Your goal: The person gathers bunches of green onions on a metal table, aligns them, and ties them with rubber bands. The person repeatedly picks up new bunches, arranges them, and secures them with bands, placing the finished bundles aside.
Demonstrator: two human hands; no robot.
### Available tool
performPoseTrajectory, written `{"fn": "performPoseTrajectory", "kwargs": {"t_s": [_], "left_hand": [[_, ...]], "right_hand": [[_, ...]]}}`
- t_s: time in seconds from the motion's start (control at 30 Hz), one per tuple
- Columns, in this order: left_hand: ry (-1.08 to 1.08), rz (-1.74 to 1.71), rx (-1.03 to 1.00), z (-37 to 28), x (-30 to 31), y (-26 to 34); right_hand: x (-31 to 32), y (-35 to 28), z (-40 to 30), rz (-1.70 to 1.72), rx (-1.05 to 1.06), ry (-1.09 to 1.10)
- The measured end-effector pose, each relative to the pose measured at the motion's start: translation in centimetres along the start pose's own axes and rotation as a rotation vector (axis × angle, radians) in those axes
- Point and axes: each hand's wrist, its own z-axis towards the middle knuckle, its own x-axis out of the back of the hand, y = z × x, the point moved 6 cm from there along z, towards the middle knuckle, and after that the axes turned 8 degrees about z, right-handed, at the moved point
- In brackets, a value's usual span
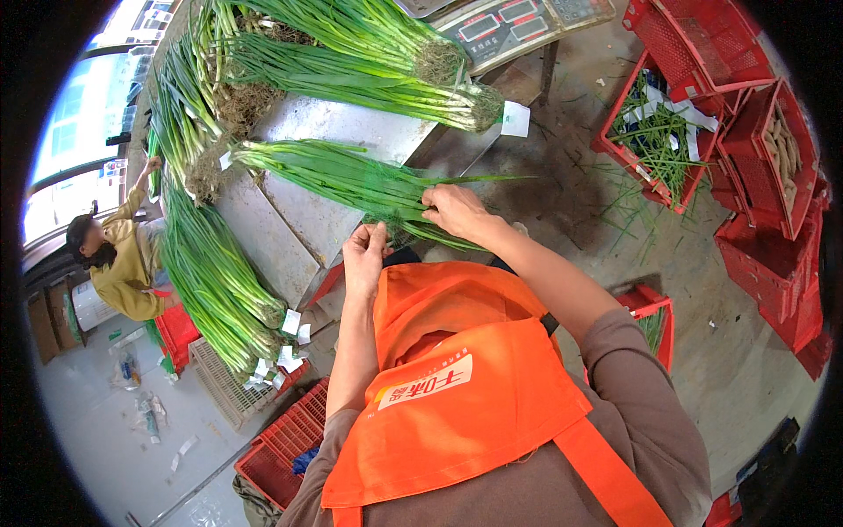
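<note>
A bundle of spring onions (pixel 309 168) lies across the metal table in front of me, its white ends to the left and leaf tips to the right. Thin green mesh netting (pixel 385 181) wraps around its leaves. My left hand (pixel 366 253) pinches a gathered bit of this netting at the near side of the bundle. Curled over the leaves toward their tips, my right hand (pixel 458 211) grips the bundle; its fingertips are partly hidden. A few loose leaves stick out beyond that hand.
More spring onion bundles (pixel 369 85) with white tags lie on the metal table (pixel 290 230). A digital scale (pixel 507 29) stands at the back. Red crates (pixel 767 263) are stacked right; one holds leaf trimmings (pixel 658 132). A person (pixel 125 257) sits at left beside bundles (pixel 217 283).
</note>
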Motion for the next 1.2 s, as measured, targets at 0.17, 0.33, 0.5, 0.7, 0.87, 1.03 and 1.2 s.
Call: {"fn": "performPoseTrajectory", "kwargs": {"t_s": [0.17, 0.33, 0.5, 0.7, 0.87, 1.03, 1.2], "left_hand": [[0.156, 0.0, -0.029, 0.8, 1.0, -0.7], [0.29, 0.007, 0.046, 4.0, 0.5, -3.4], [0.19, -0.307, 0.311, 4.1, -2.9, -4.8], [0.072, -0.465, 0.224, 5.0, -2.9, -6.1], [-0.081, -0.567, 0.168, 4.4, -2.2, -6.1], [-0.121, -0.599, 0.163, 3.7, -2.0, -5.5], [-0.193, -0.616, 0.153, 3.9, -1.9, -5.6]], "right_hand": [[0.1, 0.1, 0.2, 0.143, -0.114, 0.036], [0.6, 0.4, 2.1, 0.228, -0.112, 0.078], [0.4, 0.5, 3.9, 0.224, -0.101, -0.011], [0.0, 0.6, 4.5, 0.249, -0.048, -0.006], [-0.8, 0.8, 5.0, 0.192, -0.105, -0.112], [-0.1, 0.8, 4.9, 0.126, -0.171, -0.075], [-0.3, 1.7, 4.5, 0.164, -0.123, -0.076]]}}
